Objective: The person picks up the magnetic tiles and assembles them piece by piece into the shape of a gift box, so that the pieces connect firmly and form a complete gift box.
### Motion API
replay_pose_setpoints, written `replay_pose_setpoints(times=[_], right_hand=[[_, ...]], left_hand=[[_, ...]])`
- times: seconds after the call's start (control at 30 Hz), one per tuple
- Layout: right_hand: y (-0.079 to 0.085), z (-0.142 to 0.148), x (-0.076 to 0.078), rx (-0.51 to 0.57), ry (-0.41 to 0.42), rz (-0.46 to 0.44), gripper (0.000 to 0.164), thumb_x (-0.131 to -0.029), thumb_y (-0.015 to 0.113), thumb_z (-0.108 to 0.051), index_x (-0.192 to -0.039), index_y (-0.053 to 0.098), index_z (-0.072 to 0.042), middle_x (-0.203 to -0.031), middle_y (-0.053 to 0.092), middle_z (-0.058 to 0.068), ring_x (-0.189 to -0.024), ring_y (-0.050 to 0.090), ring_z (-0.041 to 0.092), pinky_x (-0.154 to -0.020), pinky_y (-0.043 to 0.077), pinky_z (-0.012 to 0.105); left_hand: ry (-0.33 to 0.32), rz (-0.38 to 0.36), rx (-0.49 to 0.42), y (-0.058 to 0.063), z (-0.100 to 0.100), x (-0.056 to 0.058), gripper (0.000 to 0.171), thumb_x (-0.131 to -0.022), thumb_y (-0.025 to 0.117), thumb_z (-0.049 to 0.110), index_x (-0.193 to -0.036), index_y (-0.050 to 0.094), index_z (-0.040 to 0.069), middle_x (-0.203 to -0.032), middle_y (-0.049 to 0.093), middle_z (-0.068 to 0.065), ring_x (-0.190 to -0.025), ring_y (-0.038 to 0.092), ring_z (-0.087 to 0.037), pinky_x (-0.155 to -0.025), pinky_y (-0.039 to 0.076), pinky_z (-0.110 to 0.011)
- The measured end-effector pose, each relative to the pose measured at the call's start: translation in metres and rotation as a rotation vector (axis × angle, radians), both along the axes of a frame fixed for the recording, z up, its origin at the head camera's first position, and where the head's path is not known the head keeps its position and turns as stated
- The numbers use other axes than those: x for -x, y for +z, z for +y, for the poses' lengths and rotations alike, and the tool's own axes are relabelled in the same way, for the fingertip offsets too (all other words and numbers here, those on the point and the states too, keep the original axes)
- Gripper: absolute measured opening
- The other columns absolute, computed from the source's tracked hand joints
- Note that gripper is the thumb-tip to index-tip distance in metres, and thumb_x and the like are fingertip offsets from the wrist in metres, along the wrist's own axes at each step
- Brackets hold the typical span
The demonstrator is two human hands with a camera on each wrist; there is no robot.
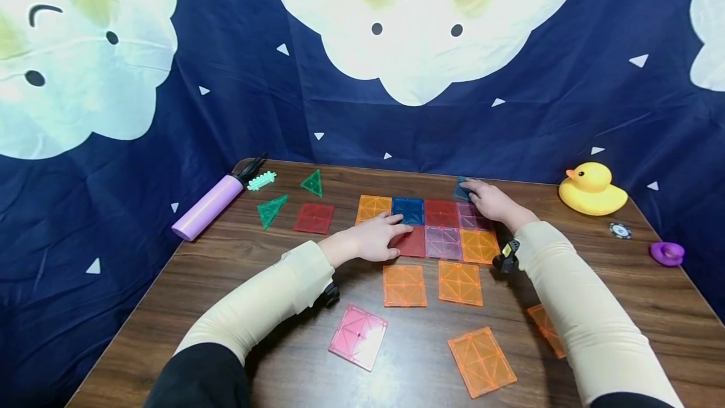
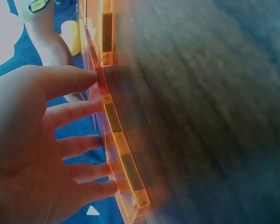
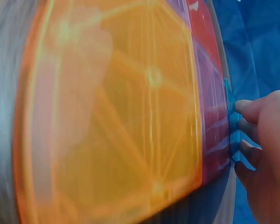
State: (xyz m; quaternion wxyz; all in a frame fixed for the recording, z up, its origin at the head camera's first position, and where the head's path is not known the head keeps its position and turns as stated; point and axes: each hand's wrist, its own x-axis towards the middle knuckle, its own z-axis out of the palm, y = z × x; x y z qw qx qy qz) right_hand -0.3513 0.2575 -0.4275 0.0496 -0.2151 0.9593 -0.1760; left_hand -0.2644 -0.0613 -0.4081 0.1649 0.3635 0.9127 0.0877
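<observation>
Two rows of square translucent magnetic tiles lie edge to edge at the table's centre. The back row has an orange tile point(image 1: 370, 206), a blue tile point(image 1: 412, 206), a red tile point(image 1: 441, 213) and a purple tile. The front row shows a red tile point(image 1: 413, 245), a purple tile point(image 1: 443, 244) and an orange tile point(image 1: 479, 247). Over the left part my left hand point(image 1: 376, 239) rests with fingers spread, fingertips touching the tiles. Behind the purple back tile, my right hand point(image 1: 491, 200) has its fingertips on another blue tile point(image 3: 233, 128), partly covered.
Loose orange tiles point(image 1: 404, 286) and a pink tile point(image 1: 354, 332) lie nearer me. Green triangles point(image 1: 272, 210) and a red square point(image 1: 313, 218) are left. A purple pump point(image 1: 206, 208) stands behind them; a yellow duck point(image 1: 591, 191), a chip point(image 1: 620, 230) and a purple duck point(image 1: 667, 254) sit right.
</observation>
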Motion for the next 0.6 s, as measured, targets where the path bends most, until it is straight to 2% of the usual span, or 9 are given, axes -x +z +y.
replay_pose_setpoints(times=[0.33, 0.6], right_hand=[[-0.001, -0.032, 0.002, -0.016, 0.100, -0.052, 0.046, -0.108, 0.039, -0.005, -0.151, 0.039, 0.009, -0.159, 0.026, 0.033, -0.148, 0.020, 0.050, -0.118, 0.018, 0.060], [-0.003, -0.047, 0.001, -0.027, 0.128, -0.087, 0.049, -0.110, 0.039, -0.010, -0.156, 0.034, 0.003, -0.163, 0.021, 0.029, -0.150, 0.013, 0.048, -0.120, 0.012, 0.059]], left_hand=[[0.015, -0.012, -0.002, -0.001, 0.001, -0.002, 0.060, -0.102, 0.061, 0.029, -0.158, 0.040, 0.018, -0.166, 0.025, -0.016, -0.151, 0.018, -0.043, -0.119, 0.025, -0.052], [0.017, -0.014, 0.007, 0.001, 0.002, -0.001, 0.061, -0.103, 0.061, 0.030, -0.158, 0.040, 0.019, -0.166, 0.025, -0.015, -0.151, 0.019, -0.043, -0.119, 0.025, -0.051]])
